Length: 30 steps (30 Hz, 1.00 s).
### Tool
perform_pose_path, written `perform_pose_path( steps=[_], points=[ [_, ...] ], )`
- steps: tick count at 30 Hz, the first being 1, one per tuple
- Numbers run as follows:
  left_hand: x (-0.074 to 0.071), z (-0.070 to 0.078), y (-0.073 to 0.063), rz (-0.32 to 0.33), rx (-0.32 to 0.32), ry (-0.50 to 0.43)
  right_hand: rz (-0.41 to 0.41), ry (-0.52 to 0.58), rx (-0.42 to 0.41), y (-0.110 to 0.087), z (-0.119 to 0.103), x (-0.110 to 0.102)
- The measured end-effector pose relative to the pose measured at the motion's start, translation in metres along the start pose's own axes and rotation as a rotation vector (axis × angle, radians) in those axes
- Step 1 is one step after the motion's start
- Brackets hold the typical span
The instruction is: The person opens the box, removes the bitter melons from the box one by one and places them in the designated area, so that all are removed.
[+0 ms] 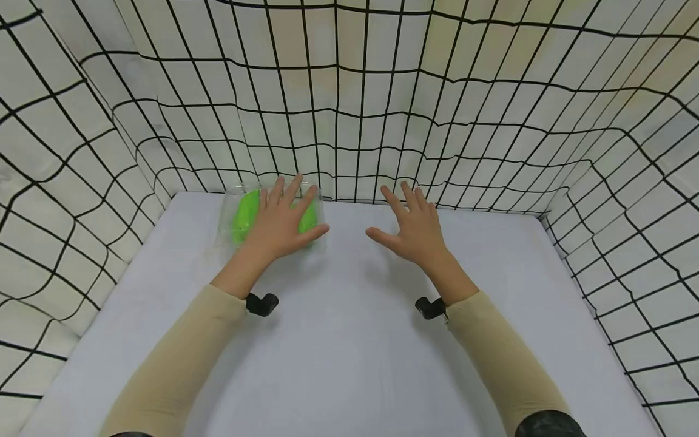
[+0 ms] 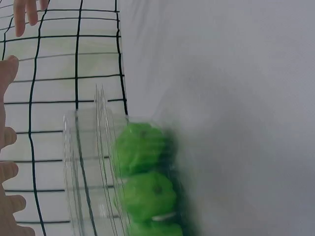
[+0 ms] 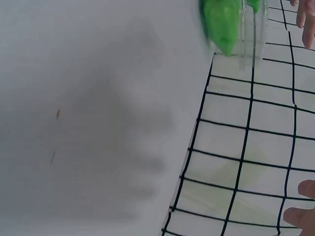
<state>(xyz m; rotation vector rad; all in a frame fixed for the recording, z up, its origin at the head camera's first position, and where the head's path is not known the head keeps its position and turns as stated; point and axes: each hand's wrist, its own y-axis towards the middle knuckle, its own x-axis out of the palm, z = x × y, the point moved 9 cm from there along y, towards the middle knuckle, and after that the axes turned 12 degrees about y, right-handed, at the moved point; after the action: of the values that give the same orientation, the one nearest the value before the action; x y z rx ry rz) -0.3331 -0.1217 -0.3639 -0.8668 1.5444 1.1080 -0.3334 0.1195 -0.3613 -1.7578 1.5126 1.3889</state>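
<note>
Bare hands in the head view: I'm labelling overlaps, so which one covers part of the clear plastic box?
The person's left hand, fingers spread, overlapping the box and its bright green contents; the right hand appears over white tabletop and black mesh.

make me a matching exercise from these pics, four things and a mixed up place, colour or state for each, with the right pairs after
Things
1. left hand
2. right hand
3. clear container
4. wire mesh

Descriptions
A. holding green items
B. black, along the back and sides of the white table
C. over the container, fingers spread
D. right of the container, fingers spread

Pairs: 1-C, 2-D, 3-A, 4-B
</note>
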Motion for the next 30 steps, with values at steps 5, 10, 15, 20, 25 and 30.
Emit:
perform_pose_path(
  steps=[5, 10, 15, 20, 25, 30],
  points=[
    [-0.001, -0.026, -0.015, 0.013, -0.056, -0.020, -0.030, 0.116, -0.008, 0.006, -0.010, 0.015],
    [-0.007, -0.055, -0.033, 0.032, -0.121, -0.061, -0.057, 0.191, -0.011, 0.013, -0.019, 0.033],
    [-0.008, -0.079, -0.045, 0.091, -0.127, -0.136, -0.082, 0.249, 0.008, 0.021, -0.022, 0.050],
    [0.001, -0.099, -0.055, 0.122, -0.101, -0.240, -0.123, 0.374, 0.021, 0.026, -0.028, 0.070],
    [0.015, -0.117, -0.062, 0.115, -0.111, -0.353, -0.161, 0.463, 0.002, 0.033, -0.040, 0.089],
    [0.029, -0.130, -0.065, 0.097, -0.127, -0.344, -0.187, 0.435, -0.039, 0.041, -0.051, 0.108]
  ],
)
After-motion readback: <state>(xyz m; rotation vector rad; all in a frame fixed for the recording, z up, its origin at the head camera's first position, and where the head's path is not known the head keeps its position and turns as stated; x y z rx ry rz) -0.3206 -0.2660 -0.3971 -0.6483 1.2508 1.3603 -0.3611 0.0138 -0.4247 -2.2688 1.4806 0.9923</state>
